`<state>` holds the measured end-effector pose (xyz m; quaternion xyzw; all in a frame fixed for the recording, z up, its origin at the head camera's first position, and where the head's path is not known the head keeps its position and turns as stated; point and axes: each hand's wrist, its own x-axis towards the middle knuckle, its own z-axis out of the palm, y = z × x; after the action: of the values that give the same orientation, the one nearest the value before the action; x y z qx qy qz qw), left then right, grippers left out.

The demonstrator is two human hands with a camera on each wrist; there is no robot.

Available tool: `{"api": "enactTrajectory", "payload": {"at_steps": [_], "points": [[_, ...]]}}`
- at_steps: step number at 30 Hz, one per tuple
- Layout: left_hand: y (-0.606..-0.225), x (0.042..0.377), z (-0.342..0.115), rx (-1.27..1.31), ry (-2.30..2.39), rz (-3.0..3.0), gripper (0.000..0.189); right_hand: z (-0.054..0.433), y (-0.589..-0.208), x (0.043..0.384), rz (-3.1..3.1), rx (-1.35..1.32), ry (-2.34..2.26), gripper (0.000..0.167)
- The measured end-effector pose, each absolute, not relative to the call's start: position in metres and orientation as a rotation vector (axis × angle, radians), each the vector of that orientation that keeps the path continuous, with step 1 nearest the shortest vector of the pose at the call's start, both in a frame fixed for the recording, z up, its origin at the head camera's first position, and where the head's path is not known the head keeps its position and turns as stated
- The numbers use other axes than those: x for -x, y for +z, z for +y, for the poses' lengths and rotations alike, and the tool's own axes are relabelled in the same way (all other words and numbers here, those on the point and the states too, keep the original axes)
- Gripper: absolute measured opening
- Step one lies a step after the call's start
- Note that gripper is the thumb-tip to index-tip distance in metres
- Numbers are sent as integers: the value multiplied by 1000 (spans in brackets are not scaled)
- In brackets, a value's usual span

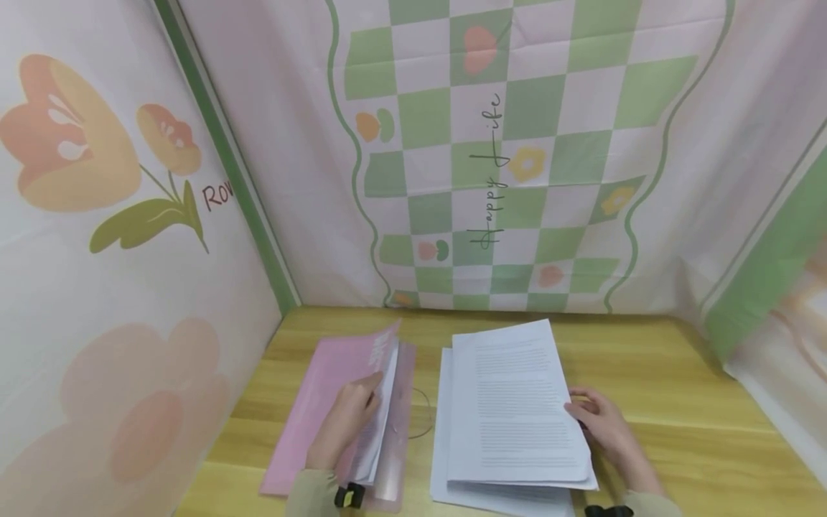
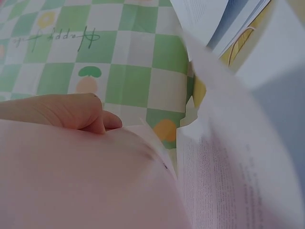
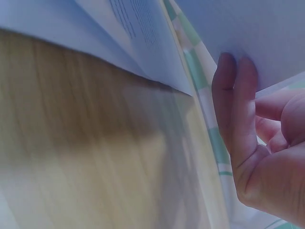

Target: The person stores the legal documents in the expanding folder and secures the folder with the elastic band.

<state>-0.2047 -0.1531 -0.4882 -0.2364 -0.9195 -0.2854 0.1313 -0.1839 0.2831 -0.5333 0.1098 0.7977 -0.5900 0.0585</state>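
Note:
A pink document folder (image 1: 345, 366) lies on the left of the table with its cover lifted partway. Printed sheets (image 1: 380, 424) show inside it. My left hand (image 1: 351, 413) holds the cover near its free edge; in the left wrist view, curled fingers (image 2: 112, 119) hook over that edge. To the right sits a stack of printed papers (image 1: 517, 402), its upper sheets raised off those below and slightly askew. My right hand (image 1: 601, 424) pinches the right edge of the upper papers, thumb on the near side. In the right wrist view, fingertips (image 3: 245, 71) press against the paper.
A thin cord loop (image 1: 423, 413) sticks out beside the folder. The wooden table (image 1: 704, 402) extends right of the papers. A checkered curtain (image 1: 478, 179) hangs along the back edge, with printed flower cloth (image 1: 148, 287) at the left.

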Motion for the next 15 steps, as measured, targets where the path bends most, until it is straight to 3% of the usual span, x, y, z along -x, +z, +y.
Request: {"api": "enactTrajectory", "payload": {"at_steps": [15], "points": [[-487,205,-153,693,-823,-2681,40,272,-531,187,2412,-320,-1790,55]]}}
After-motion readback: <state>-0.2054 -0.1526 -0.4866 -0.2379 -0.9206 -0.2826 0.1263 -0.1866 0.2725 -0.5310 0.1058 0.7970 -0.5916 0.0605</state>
